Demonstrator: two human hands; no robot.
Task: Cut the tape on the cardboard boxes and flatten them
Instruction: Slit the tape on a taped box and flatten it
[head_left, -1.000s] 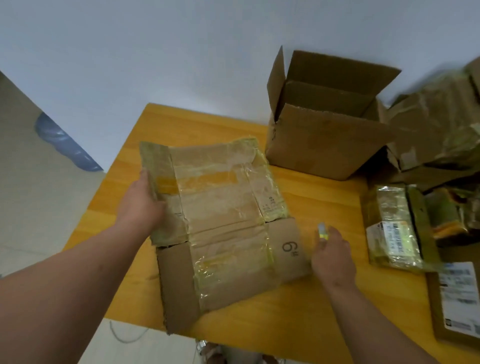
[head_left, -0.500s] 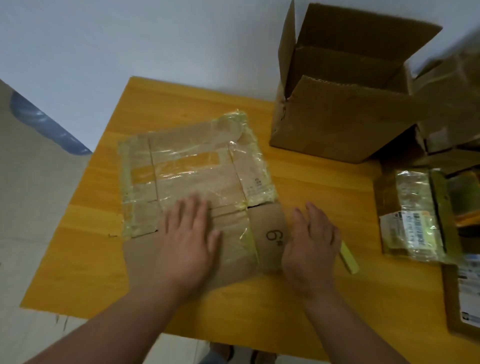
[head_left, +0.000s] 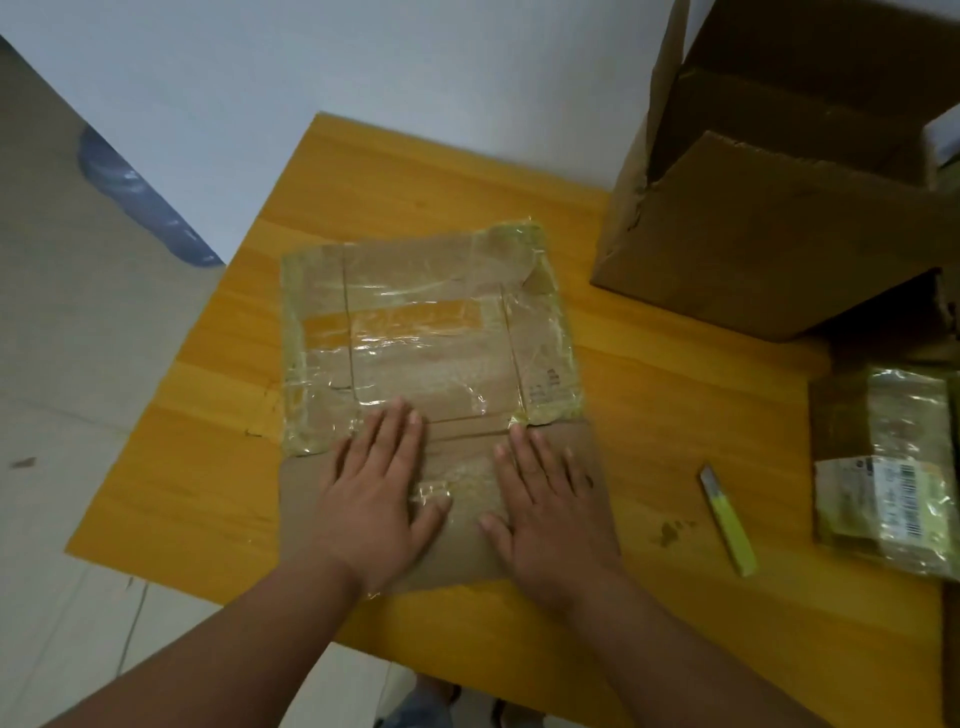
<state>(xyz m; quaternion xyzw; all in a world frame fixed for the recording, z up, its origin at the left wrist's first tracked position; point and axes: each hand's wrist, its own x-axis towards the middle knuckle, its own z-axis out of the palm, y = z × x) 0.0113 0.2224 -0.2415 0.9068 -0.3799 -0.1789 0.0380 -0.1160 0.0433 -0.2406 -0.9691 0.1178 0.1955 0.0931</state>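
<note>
A flattened cardboard box (head_left: 431, 338), covered with shiny clear tape, lies flat on the yellow wooden table (head_left: 649, 405). My left hand (head_left: 379, 493) presses palm-down on its near part with fingers straight. Beside it, my right hand (head_left: 545, 504) presses the same near flap, fingers spread. A yellow-green utility knife (head_left: 726, 517) lies loose on the table to the right of my right hand, with nothing touching it.
A large open cardboard box (head_left: 769, 218) stands at the back right. A smaller taped parcel with a barcode label (head_left: 888, 467) sits at the right edge. The table's left and near edges drop to a pale floor (head_left: 78, 364).
The box went from held up to lying flat. My right hand let the knife lie on the table and moved left onto the cardboard; both palms now press on the near flap.
</note>
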